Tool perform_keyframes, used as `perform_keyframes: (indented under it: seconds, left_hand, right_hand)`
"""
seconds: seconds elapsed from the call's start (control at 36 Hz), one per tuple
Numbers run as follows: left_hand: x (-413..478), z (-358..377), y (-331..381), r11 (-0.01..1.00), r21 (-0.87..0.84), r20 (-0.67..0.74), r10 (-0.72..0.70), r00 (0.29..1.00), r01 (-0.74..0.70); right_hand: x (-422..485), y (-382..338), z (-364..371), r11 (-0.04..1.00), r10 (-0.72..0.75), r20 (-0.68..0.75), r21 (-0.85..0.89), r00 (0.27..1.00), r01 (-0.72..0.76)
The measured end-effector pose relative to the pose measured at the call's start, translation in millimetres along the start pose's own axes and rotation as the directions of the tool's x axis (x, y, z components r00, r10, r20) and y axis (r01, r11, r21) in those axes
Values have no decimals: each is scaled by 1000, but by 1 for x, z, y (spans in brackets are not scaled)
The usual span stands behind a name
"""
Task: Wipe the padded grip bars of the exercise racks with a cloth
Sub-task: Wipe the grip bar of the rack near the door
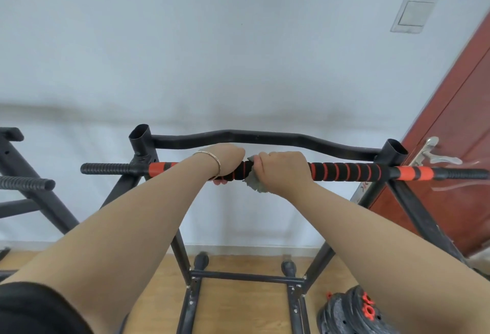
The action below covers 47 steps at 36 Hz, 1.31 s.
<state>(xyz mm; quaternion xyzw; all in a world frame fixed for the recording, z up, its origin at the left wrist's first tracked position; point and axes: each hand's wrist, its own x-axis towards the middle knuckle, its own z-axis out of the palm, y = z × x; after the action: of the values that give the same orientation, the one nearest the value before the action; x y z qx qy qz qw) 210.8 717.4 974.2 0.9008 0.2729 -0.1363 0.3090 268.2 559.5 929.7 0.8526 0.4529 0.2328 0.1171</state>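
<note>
1. A black metal exercise rack (pixel 183 241) stands on a light wooden floor (pixel 238 307) against a pale wall (pixel 212 55).
2. Across its top runs a horizontal grip bar padded in black foam with orange spiral stripes (pixel 344 172), fixed between the rack's two upright tubes.
3. Behind and slightly above that bar sits a wavy bare black steel bar (pixel 265 137), apart from both hands.
4. The left hand (pixel 228 160), with a thin gold bangle (pixel 216 164) on its wrist, is curled fully around the padded bar near its middle, fingers wrapped under it.
5. The right hand (pixel 281 170) sits just beside the left, closed over a crumpled grey cloth (pixel 256 184) and pressing it against the bar; the cloth's edges hang below the bar and peek out by the thumb.
6. A narrow stretch of padding shows between the two hands.
7. At the left edge stands part of a second black rack (pixel 31 193) with a ribbed black handle.
8. To the right are a reddish-brown wooden door (pixel 450 121) with a silver lever handle (pixel 434 152), and black weight plates with orange collars (pixel 355 312) on the floor.
</note>
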Motion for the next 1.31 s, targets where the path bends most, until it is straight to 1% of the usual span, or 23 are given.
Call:
perform_keyframes:
  seconds: [0.11, 0.17, 0.22, 0.28, 0.36, 0.42, 0.5, 0.58, 0.64, 0.67, 0.69, 0.75, 0.81, 0.83, 0.89, 0.94, 1.03, 1.08, 1.14, 1.19, 1.25, 1.28, 1.31]
  left_hand:
    - [2, 0, -1, 998, 33, -29, 47, 998, -46]
    - [3, 2, -3, 980, 156, -33, 127, 991, -120]
    - [4, 5, -10, 891, 405, -88, 259, 962, -203]
    - [3, 11, -18, 747, 627, -182, 415, 892, -220]
    - [-2, 23, -27, 626, 767, -283, 532, 798, -145]
    - [-2, 27, -30, 605, 788, -310, 556, 772, -120]
    - [-3, 26, -30, 625, 772, -325, 547, 771, -117]
    - [-1, 24, -27, 620, 773, -322, 567, 758, -135]
    - [1, 21, -23, 552, 819, -292, 633, 717, -154]
    - [2, 20, -19, 507, 846, -267, 669, 693, -163]
    - [3, 18, -14, 468, 868, -238, 687, 686, -167]
    - [7, 17, -7, 451, 863, -145, 653, 744, -227]
    - [12, 16, -2, 565, 763, -18, 504, 864, -314]
    - [13, 15, -1, 616, 718, 28, 439, 898, -324]
    - [13, 18, -3, 592, 738, 21, 460, 888, -324]
    - [12, 24, -9, 535, 798, -67, 536, 841, -277]
    - [8, 32, -14, 522, 820, -152, 596, 788, -236]
    - [6, 37, -17, 511, 834, -192, 622, 760, -208]
    - [0, 44, -21, 517, 838, -244, 641, 728, -174]
    - [-7, 51, -25, 522, 839, -280, 655, 701, -153]
    - [-14, 53, -27, 511, 850, -304, 679, 668, -132]
    - [-16, 53, -27, 506, 852, -310, 691, 653, -131]
    - [-17, 53, -27, 501, 855, -307, 696, 649, -132]
  right_hand:
    - [14, 8, -3, 999, 3, 113, 45, 994, -8]
    - [26, 16, 1, 991, -64, 160, 125, 985, 44]
    - [38, 23, -3, 979, -129, 284, 191, 950, 76]
    - [46, 34, -3, 961, -128, 362, 275, 923, 26]
    - [47, 47, -6, 944, -109, 375, 329, 921, -22]
    - [43, 53, -7, 941, -33, 325, 330, 945, -81]
    - [25, 62, -13, 911, 102, 233, 367, 967, -185]
    - [-1, 61, -23, 916, 152, -44, 381, 987, -124]
    - [-19, 48, -26, 874, 159, -9, 466, 987, -137]
    - [-25, 42, -25, 904, 144, -45, 413, 989, -113]
    - [-29, 35, -21, 933, 110, -24, 347, 994, -95]
    - [-38, 23, -11, 979, 19, -20, 205, 1000, -14]
    - [-41, 22, -5, 980, 80, -112, 191, 991, -57]
    - [-42, 22, -1, 986, 93, -174, 156, 980, -65]
    - [-39, 21, 1, 994, 87, -178, 88, 980, -73]
    - [-31, 20, -2, 992, 86, -94, 104, 992, -77]
    - [-20, 26, -4, 998, 49, 115, 22, 992, -52]
    - [-11, 32, -7, 1000, 3, 221, 26, 975, -9]
    - [3, 38, -16, 992, -13, 395, 122, 919, -39]
    - [12, 46, -20, 979, -60, 512, 197, 857, -50]
    - [14, 48, -23, 949, -70, 607, 285, 791, -134]
    - [12, 45, -27, 909, 16, 623, 317, 782, -272]
    - [11, 46, -27, 898, 83, 586, 307, 806, -315]
